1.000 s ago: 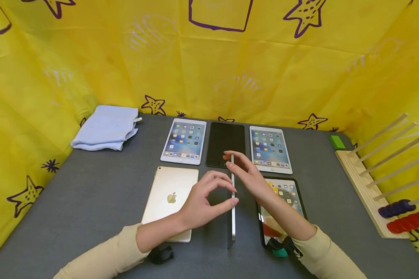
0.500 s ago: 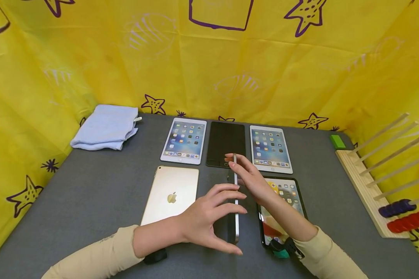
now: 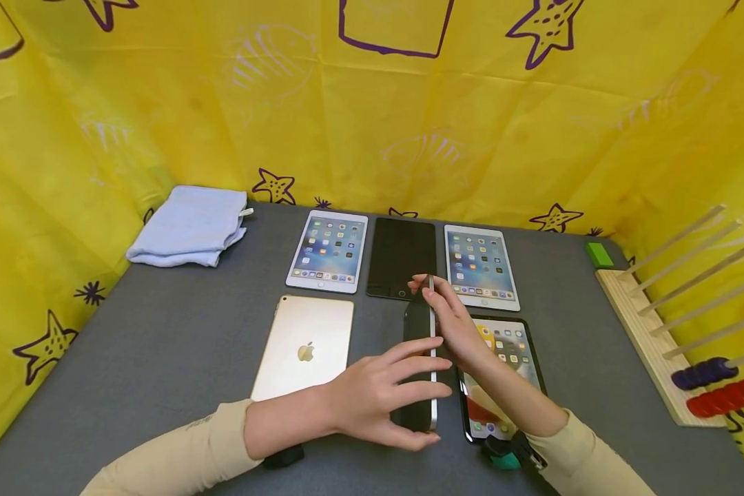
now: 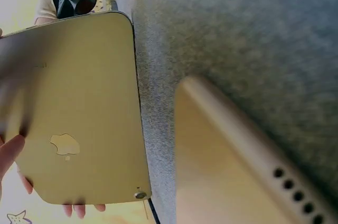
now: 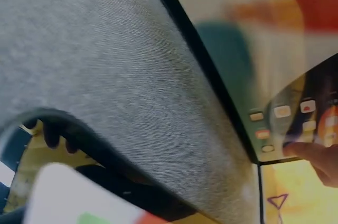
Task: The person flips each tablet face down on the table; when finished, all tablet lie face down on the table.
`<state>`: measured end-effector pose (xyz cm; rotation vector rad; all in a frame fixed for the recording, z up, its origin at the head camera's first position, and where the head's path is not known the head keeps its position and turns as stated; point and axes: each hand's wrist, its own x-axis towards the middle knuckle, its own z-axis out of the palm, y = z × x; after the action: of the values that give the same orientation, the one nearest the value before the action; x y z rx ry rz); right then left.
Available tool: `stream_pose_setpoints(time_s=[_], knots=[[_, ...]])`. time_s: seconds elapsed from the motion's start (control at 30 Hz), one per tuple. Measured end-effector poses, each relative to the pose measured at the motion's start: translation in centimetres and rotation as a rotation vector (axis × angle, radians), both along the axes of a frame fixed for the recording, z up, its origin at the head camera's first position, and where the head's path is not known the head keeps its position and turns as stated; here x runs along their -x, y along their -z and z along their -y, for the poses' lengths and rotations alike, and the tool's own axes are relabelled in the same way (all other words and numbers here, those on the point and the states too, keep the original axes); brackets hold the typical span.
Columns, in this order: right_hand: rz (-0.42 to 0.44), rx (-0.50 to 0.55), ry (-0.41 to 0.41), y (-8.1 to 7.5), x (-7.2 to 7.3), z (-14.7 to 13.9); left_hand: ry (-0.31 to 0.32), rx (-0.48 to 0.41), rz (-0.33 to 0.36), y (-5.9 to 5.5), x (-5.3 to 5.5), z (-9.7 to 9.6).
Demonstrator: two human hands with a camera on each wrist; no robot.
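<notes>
A tablet [image 3: 418, 351] stands on its long edge near the middle of the table. Its gold-toned back with an apple logo faces left, seen in the left wrist view as the tablet back [image 4: 90, 113]. My right hand [image 3: 455, 327] pinches its far end, the thumb and fingers on either side. My left hand [image 3: 378, 396] lies across the tablet's left side with straight, spread fingers reaching over the upper edge. The lit screen [image 5: 264, 76] shows in the right wrist view, a finger of my right hand [image 5: 317, 158] touching its corner.
A gold tablet [image 3: 310, 337] lies face down at left and a black-framed tablet [image 3: 514, 358] lies lit at right. Behind are two white tablets [image 3: 327, 251] [image 3: 481, 265] around a black one [image 3: 399, 255]. A blue cloth [image 3: 189, 224], a green block [image 3: 598, 255] and a wooden peg rack [image 3: 651, 337] stand farther out.
The standing tablet has shifted right and turned to show more of its left face. My left hand has spread from a curled pinch and followed it. The right hand keeps its hold.
</notes>
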<state>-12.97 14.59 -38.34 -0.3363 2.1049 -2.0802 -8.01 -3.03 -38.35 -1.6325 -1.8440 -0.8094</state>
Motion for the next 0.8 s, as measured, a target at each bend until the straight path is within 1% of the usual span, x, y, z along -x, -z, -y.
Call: stream_pose_setpoints(time_s=[0.1,0.2,0.3,0.43,0.5,0.53,0.67,0.73,0.8], knots=[[-0.007,0.046,0.013,0.2,-0.2,0.0,0.011,0.022,0.015,-0.1,0.0,-0.2],[-0.007,0.074,0.035,0.4,-0.4,0.0,0.020,0.051,0.048,-0.1,-0.1,-0.2],[0.003,0.125,0.052,0.7,-0.5,0.0,0.022,0.102,0.113,0.0,-0.2,0.0],[0.033,0.181,0.069,1.0,-0.6,-0.1,0.003,0.217,0.221,0.5,-0.5,0.6],[0.049,0.190,0.080,1.1,-0.7,-0.2,-0.025,0.295,0.292,0.8,-0.8,1.0],[0.055,0.194,0.083,1.1,-0.7,-0.3,-0.050,0.341,0.330,0.9,-1.0,1.2],[0.067,0.224,0.087,1.2,-0.8,-0.4,-0.169,0.531,0.491,1.2,-1.4,1.9],[0.064,0.232,0.082,1.2,-0.7,-0.5,-0.209,0.597,0.543,1.4,-1.4,2.1],[0.057,0.244,0.077,1.3,-0.7,-0.5,-0.230,0.629,0.560,1.5,-1.4,2.2]])
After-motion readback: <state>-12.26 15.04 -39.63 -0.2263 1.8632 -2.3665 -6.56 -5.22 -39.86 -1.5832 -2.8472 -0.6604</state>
